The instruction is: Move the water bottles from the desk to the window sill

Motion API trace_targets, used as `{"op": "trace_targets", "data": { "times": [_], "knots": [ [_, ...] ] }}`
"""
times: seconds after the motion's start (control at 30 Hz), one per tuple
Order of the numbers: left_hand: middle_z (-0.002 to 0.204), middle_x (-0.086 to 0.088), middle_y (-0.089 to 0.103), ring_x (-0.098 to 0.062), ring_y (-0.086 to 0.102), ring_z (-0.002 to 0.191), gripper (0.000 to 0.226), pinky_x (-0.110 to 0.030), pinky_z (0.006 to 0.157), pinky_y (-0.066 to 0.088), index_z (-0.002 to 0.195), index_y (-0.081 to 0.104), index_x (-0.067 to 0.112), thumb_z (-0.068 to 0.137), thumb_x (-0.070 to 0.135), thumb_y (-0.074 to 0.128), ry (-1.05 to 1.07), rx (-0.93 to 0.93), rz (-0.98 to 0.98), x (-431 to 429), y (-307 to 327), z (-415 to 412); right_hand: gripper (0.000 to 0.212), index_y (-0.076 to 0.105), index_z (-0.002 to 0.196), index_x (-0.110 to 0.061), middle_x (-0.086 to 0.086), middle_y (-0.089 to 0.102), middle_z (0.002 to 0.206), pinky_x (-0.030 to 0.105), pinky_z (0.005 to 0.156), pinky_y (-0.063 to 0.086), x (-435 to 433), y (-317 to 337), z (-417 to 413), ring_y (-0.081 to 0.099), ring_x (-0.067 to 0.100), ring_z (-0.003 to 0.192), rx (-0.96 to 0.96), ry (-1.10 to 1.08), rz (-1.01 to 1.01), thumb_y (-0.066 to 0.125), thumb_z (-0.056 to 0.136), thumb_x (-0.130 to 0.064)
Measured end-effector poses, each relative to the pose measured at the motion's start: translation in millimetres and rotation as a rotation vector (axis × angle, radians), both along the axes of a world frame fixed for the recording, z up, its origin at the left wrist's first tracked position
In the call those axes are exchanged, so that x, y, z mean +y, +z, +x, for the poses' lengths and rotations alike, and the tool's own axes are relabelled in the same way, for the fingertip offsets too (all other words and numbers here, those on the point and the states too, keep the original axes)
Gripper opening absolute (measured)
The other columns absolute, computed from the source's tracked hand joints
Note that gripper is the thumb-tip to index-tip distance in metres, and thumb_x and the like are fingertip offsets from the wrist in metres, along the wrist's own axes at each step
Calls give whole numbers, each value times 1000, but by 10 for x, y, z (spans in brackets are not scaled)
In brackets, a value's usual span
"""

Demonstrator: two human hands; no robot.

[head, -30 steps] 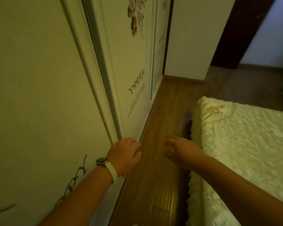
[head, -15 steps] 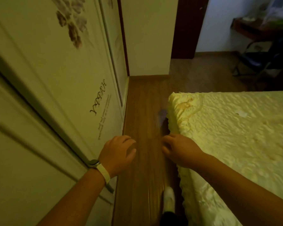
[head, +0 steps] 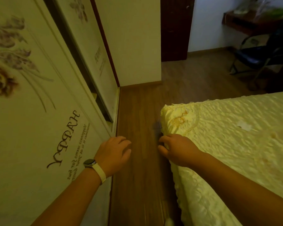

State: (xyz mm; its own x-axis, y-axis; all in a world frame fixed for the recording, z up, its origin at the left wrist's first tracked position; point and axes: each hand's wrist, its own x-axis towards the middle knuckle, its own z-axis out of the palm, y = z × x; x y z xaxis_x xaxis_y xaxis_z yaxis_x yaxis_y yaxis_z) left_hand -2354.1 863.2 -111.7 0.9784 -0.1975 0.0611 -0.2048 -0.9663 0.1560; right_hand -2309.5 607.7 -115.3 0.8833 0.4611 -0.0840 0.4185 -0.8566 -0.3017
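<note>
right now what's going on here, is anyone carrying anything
Nobody is carrying anything. A person stands in the narrow strip of wooden floor between a wardrobe and a bed. The left hand, with a watch on its wrist, and the right hand are both held out in front, empty. A desk shows at the far right; no water bottle can be made out.

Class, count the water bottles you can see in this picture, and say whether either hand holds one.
0. Neither the left hand nor the right hand holds one. Some may be hidden among the blurred clutter on the desk far right.
</note>
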Motion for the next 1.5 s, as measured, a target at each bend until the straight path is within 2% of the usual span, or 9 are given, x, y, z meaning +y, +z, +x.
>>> {"op": "trace_targets", "data": {
  "times": [0.13,0.37,0.7,0.87,1.1,1.33,1.5],
  "knots": [
    [136,-5,58,-25,50,126,38,-42,102,40,130,60,20,96,36,53,-3,19,2,-65,57,456,42,56,128,-24,1,60,119,39,84,51,-100,48,450,59,23,104,23,-22,30,43,98,-50],
    [141,0,52,-21,45,131,42,-42,106,38,135,55,25,98,41,48,-8,54,27,77,-15,1231,43,54,131,-25,0,61,115,36,82,50,16,11,1174,59,21,102,20,-29,31,41,98,-50],
    [146,6,46,-15,39,135,43,-38,109,32,138,48,31,99,46,42,-40,107,-46,722,-356,2861,40,59,121,-22,-1,60,116,38,85,51,705,-110,2552,58,20,103,16,-55,-77,45,96,-50],
    [143,6,49,-16,42,132,41,-39,107,34,134,52,31,97,46,43,-92,69,-66,1143,-249,3805,36,60,118,-23,-2,59,113,35,78,51,1156,51,3307,59,20,99,-10,-66,-81,46,96,-47],
    [139,5,52,-17,45,130,40,-40,105,35,132,55,31,96,45,44,-115,56,-53,1506,-160,4680,39,57,127,-22,1,59,127,40,88,52,1512,162,4119,59,22,108,7,-116,-70,45,98,-44],
    [137,8,54,-13,45,128,36,-37,106,32,131,56,31,97,40,47,-148,58,-98,1648,-230,5425,42,55,131,-24,1,59,127,39,88,51,1665,12,4961,58,21,108,30,-96,-52,44,98,-47],
    [138,6,54,-14,44,129,38,-36,105,32,131,56,30,96,43,47,-167,88,-62,1631,-296,6112,44,53,134,-25,1,58,129,38,90,50,1602,-204,5745,57,21,111,81,-72,-60,45,98,-49]
  ]
}}
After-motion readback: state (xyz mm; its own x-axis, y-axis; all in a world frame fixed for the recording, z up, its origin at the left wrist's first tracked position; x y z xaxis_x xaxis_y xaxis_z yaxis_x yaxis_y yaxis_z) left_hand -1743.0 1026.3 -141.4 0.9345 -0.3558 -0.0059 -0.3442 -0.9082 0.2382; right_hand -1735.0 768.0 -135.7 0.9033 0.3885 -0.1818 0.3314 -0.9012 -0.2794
